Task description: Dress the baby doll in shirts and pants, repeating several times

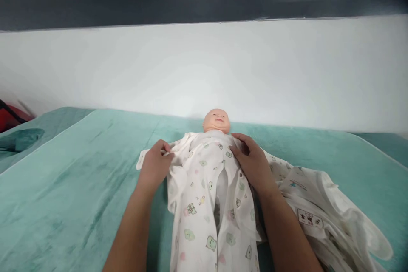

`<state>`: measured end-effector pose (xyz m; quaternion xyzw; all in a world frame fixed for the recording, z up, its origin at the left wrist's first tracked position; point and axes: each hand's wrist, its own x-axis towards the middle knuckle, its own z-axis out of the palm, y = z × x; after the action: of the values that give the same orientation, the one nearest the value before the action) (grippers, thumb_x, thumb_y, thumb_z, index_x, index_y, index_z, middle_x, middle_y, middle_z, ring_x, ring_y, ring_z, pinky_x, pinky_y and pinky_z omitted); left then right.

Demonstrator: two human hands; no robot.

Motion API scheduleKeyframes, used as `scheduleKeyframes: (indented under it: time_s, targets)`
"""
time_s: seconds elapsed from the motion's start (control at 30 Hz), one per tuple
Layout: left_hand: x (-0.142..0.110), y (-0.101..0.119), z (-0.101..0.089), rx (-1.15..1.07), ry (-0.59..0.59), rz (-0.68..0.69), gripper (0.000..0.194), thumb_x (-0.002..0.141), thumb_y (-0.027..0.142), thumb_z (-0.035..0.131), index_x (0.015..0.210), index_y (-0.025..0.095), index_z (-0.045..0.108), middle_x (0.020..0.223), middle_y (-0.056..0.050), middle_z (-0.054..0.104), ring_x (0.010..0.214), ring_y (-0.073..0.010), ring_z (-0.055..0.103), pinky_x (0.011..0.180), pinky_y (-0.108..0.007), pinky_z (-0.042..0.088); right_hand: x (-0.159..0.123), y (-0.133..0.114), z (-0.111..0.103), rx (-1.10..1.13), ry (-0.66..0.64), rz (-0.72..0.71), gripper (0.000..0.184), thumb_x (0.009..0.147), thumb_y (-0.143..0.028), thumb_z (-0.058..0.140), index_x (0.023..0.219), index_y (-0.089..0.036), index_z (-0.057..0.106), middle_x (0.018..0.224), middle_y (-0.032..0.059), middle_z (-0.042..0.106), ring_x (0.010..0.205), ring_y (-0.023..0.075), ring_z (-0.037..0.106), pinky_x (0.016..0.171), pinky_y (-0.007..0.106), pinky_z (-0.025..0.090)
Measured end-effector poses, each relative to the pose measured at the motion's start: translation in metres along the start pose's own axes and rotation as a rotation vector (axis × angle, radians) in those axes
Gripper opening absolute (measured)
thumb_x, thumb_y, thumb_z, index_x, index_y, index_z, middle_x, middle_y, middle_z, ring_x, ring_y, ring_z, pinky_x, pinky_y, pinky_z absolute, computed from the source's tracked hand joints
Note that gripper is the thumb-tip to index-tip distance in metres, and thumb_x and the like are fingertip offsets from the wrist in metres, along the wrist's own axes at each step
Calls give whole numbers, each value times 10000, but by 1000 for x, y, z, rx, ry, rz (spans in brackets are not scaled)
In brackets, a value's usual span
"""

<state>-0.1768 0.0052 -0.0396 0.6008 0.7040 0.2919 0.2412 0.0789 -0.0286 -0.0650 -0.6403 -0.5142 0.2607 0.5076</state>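
Head view: a plush green sheet (92, 182) meets a white wall along its far edge. Near the middle of that edge lies the head of a bald, pink plastic doll (217, 122), face up, its body under white cloth baby clothes (204, 191) printed with animals. Toward the sheet's right edge sits a crumpled white fabric heap (318, 216). The right hand (253, 161) rests on the chest, fingers parted; the left hand (156, 162) curls at the sleeve, its grip unclear.
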Motion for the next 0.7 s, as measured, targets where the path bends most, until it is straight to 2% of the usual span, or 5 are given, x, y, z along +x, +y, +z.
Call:
scheduleKeyframes:
  time_s: [0.17, 0.3, 0.4, 0.53, 0.7]
  targets:
    - [9, -21, -6, 263, 253, -8, 331, 727, 42, 437, 928, 240, 610, 1082, -42, 639, 914, -220, 614, 682, -304, 430, 4, 16, -19, -276, -61, -211, 602, 662, -55, 384, 1177, -239, 637, 1280, 38, 620, 1223, 228, 537, 1080, 420, 385]
    - [3, -15, 7, 212, 284, 216, 531, 683, -32, 400, 1074, 241, 634, 1266, -47, 590, 1180, -243, 559, 892, -347, 477, 4, 24, -58, -615, 6, -141, 642, 652, -33, 399, 1219, -236, 621, 1271, 54, 631, 1129, 283, 597, 993, 460, 444]
    - [-2, -5, 22, 85, 299, 425, 442, 788, 28, 431, 1111, 238, 646, 1324, -36, 581, 1257, -221, 521, 1035, -360, 447, 0, 10, -71, -760, 91, -84, 604, 700, -41, 412, 1246, -212, 607, 1317, 85, 600, 1101, 320, 607, 942, 486, 463]
    - [-1, -1, 42, 109, 170, 685, 322, 946, 195, 425, 1166, 242, 655, 1346, -21, 608, 1313, -213, 487, 1120, -397, 388, -14, -32, -33, -534, 56, -220, 436, 846, -99, 385, 1189, -240, 615, 1287, 64, 616, 1161, 263, 583, 940, 418, 484]
    - [10, -5, 47, 326, 114, 589, 379, 974, 295, 430, 1316, 293, 594, 1414, -29, 571, 1314, -260, 491, 1090, -475, 380, -36, -60, 31, -366, -269, -528, 304, 960, -264, 446, 1216, -257, 609, 1310, 16, 622, 1275, 194, 514, 1163, 420, 306]
